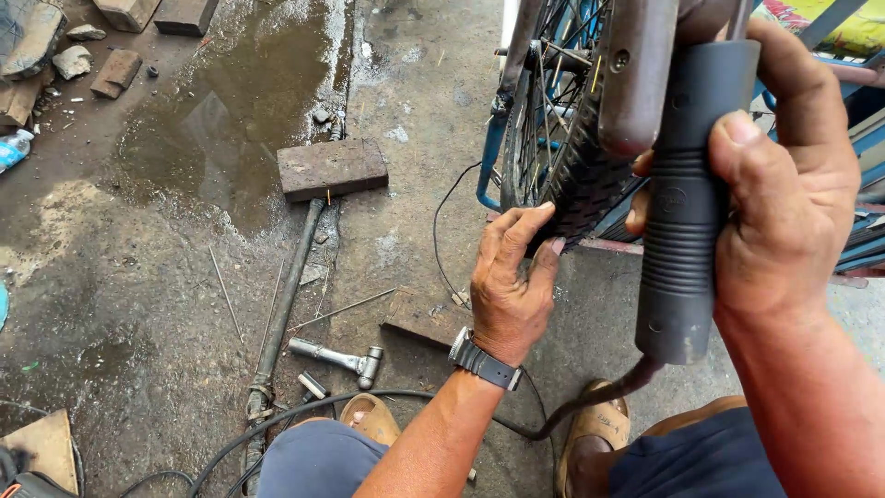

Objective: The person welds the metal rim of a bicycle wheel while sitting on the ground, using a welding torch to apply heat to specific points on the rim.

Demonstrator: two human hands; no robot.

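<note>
My right hand grips the dark ribbed handle of a tool held upright close to the camera; a black cable leaves the handle's lower end. My left hand, with a wristwatch on the wrist, rests its fingers on the black tyre of a spoked bicycle wheel. A rusty brown mudguard curves over the tyre next to the tool handle. What the tool's working end looks like is out of frame.
Wet concrete ground with a puddle. A brick lies by a long metal pipe. A small metal hammer lies near my sandalled feet. Stones and bricks sit at top left. A blue frame stands at right.
</note>
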